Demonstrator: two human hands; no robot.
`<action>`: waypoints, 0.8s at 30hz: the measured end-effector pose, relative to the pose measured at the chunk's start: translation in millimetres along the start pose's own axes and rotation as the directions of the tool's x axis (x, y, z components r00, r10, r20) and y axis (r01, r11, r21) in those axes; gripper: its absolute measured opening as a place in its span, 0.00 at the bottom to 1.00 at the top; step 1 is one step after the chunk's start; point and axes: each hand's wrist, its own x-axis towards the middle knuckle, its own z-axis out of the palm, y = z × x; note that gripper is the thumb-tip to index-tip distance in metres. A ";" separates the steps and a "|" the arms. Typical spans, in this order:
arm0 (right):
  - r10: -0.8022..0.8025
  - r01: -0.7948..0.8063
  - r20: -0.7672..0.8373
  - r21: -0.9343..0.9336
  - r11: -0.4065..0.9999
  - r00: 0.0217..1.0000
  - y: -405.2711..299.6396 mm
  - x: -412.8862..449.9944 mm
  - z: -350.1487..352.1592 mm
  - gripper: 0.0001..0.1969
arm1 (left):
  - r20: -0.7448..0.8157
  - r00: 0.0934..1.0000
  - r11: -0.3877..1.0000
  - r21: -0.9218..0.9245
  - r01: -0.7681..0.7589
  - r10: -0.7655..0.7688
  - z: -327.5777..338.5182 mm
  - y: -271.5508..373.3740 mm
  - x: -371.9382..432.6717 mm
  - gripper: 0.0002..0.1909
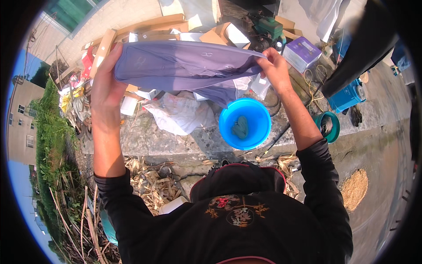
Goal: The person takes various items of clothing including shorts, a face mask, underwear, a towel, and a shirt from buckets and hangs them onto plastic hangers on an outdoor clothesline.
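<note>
A thin purple-grey garment (158, 66) with small pale printed marks is stretched sideways in front of me at raised-arm height. Its left end lies in my left hand (107, 74), with the thumb along the edge and the other fingers hidden behind the cloth. My right hand (273, 66) pinches the opposite corner between thumb and fingers. A loose fold of the fabric droops near the middle right, over the back rim of a blue plastic basin (224, 132). Inside the basin lies a crumpled dark green cloth (240, 127).
Cardboard boxes (216, 37) are piled behind the garment, with a whitish woven sack (179, 114) in front. A purple box (301, 52), a blue container (346, 95) and a green bucket (335, 133) stand right. Grain (354, 190) and dry husks (151, 184) lie on the ground.
</note>
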 end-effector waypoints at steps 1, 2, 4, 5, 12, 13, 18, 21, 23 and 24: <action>0.071 -0.075 0.040 0.123 0.990 0.997 -1.3 3.1 -1.1 0.11 | -0.051 0.999 1.000 0.029 0.004 -0.002 4.6 -3.1 -1.6 0.13; 0.111 -0.120 0.052 0.210 0.970 0.992 -1.6 1.4 -1.6 0.14 | -0.048 0.999 1.000 0.027 0.008 -0.007 0.1 -8.3 3.8 0.13; 0.145 -0.158 0.067 0.290 0.944 0.987 -9.1 1.8 -1.2 0.17 | 0.019 0.999 0.920 0.391 -0.032 0.027 -15.3 -20.0 19.1 0.12; 0.185 -0.219 0.123 0.394 0.892 0.975 -11.1 4.5 -2.4 0.19 | 0.021 0.999 0.920 0.390 -0.032 0.026 -19.3 -22.6 19.7 0.12; 0.264 -0.405 0.322 0.538 0.739 0.909 5.8 5.7 -15.8 0.19 | 0.281 0.926 0.562 0.822 -0.096 -0.253 -18.3 -66.5 26.6 0.09; 0.284 -0.422 0.331 0.496 0.759 0.900 8.9 4.8 -25.0 0.18 | 0.302 0.922 0.538 0.833 -0.130 -0.244 -14.5 -77.6 21.3 0.09; 0.346 -0.356 0.499 -0.079 0.931 0.794 23.3 -32.4 -36.1 0.16 | 0.194 0.754 0.317 0.948 0.020 -0.627 -50.6 -137.5 -20.3 0.12; 0.308 -0.498 0.636 0.141 0.855 0.708 46.6 -64.1 -54.0 0.16 | 0.205 0.840 0.454 0.889 0.055 -0.503 -63.5 -162.6 -31.5 0.04; 0.201 -0.511 0.703 0.262 0.818 0.682 51.2 -78.9 -69.8 0.17 | 0.227 0.925 0.623 0.782 0.012 -0.303 -61.3 -173.9 -30.2 0.03; 0.200 -0.472 0.686 0.233 0.850 0.700 52.2 -80.4 -80.2 0.20 | 0.139 0.947 0.676 0.730 0.101 -0.291 -58.5 -175.4 -27.8 0.03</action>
